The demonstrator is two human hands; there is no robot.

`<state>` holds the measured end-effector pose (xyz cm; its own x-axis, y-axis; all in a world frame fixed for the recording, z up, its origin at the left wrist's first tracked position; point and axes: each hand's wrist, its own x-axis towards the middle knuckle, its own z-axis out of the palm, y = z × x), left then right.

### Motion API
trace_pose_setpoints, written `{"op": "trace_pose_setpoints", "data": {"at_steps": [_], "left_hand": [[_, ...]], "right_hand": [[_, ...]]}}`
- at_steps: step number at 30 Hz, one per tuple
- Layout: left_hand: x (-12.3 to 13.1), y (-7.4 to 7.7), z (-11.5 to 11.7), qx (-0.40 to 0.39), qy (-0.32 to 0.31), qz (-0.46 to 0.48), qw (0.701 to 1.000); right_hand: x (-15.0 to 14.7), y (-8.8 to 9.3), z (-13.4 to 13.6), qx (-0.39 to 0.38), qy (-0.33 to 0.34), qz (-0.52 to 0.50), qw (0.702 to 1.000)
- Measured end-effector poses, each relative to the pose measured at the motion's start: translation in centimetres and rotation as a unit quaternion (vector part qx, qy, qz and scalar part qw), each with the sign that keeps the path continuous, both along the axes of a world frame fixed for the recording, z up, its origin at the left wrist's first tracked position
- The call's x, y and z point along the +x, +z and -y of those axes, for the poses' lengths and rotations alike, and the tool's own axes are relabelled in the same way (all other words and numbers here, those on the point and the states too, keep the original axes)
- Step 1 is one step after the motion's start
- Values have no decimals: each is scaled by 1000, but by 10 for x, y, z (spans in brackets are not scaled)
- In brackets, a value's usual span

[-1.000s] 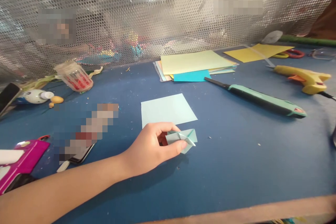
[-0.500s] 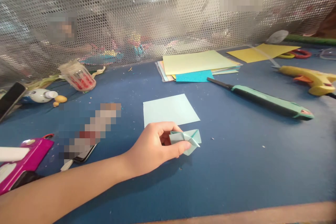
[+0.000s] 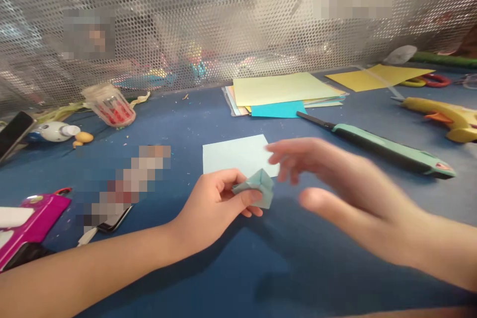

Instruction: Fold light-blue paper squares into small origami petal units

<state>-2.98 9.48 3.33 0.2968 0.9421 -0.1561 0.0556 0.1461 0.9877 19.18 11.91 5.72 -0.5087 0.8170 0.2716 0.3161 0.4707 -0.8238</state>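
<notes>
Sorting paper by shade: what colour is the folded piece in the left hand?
Folded piece: pale teal, head view.

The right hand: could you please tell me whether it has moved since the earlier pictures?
Yes. The right hand entered from the right and now reaches the pale-blue sheet.

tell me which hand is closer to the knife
Right. The right hand hovers just in front of the knife; the left hand is farther left, pinching the folded paper.

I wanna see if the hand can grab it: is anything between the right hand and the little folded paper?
Nothing visible. The open right hand is just right of the folded paper, which is pinched in the left hand. Only bare tabletop shows between them.
</notes>
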Motion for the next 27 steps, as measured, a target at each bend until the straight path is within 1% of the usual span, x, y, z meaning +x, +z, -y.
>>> {"op": "trace_pose_setpoints", "data": {"at_steps": [2, 3, 4, 6, 10, 13, 15, 18, 21, 23, 27], "left_hand": [[1, 1, 0, -3, 14, -8, 1000], [1, 1, 0, -4, 18, -12, 1000], [1, 1, 0, -6, 22, -13, 1000], [1, 0, 0, -8, 24, -11, 1000], [0, 1, 1, -9, 18, 10, 1000], [-1, 2, 2, -1, 12, 17, 1000], [-2, 1, 2, 10, 6, 21, 1000], [-3, 0, 2, 24, 1, 22, 999], [-3, -2, 2, 25, 0, 18, 1000], [-3, -1, 2, 23, -1, 21, 1000], [-3, 0, 1, 8, -2, 39, 999]], "right_hand": [[-17, -10, -10, -48, 34, -5, 998], [-24, -15, -14, -76, 29, -20, 997], [-29, -19, -17, -110, 26, -11, 993], [-32, -25, -20, -135, 19, -12, 991], [-27, -23, -15, -139, 60, 16, 988], [-25, -22, -14, -152, 86, -8, 985], [-26, -22, -15, -144, 82, -17, 986], [-27, -23, -16, -129, 59, -16, 990], [-27, -23, -16, -128, 57, -17, 990], [-28, -23, -15, -137, 62, -22, 988], [-28, -25, -16, -181, 74, -45, 980]]}}
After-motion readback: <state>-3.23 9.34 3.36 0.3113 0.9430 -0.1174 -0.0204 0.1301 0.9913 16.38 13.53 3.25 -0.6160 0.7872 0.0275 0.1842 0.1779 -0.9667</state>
